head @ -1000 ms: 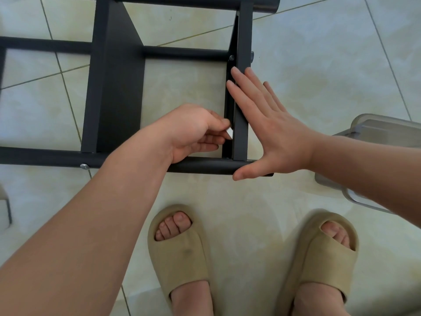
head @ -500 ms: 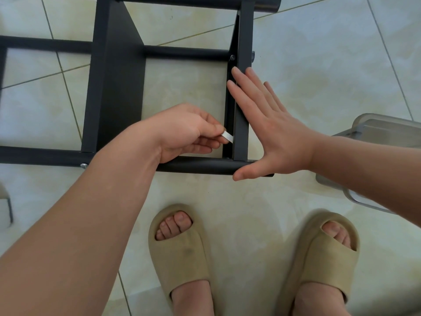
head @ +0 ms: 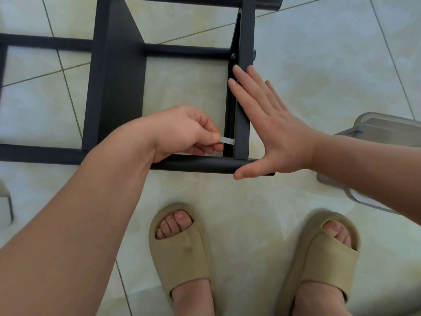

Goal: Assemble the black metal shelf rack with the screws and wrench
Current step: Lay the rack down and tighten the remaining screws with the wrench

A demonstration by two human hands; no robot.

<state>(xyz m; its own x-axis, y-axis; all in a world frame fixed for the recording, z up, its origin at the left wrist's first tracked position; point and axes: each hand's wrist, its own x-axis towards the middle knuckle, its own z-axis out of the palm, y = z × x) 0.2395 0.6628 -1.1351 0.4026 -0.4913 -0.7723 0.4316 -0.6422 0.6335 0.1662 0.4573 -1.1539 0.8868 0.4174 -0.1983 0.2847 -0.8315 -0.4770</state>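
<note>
The black metal shelf rack [head: 114, 87] stands on the tiled floor in front of me, seen from above. My left hand [head: 182, 133] pinches a small silver wrench [head: 226, 140], whose far end reaches the inner side of the right upright bar [head: 243, 99] just above the near rail [head: 198, 164]. My right hand [head: 271, 124] lies flat with straight fingers against the outer side of that upright, thumb on the near rail's end. A screw head [head: 233, 56] shows at the upper joint of the upright.
A clear plastic box [head: 376, 137] sits on the floor at the right, partly behind my right forearm. My two feet in beige slippers [head: 180, 254] stand just short of the rack. A grey metal piece [head: 6, 201] shows at the left edge.
My left hand has drawn slightly left, and the silver wrench, hidden a second ago, now shows between fingers and upright. My right hand has stayed flat on the upright.
</note>
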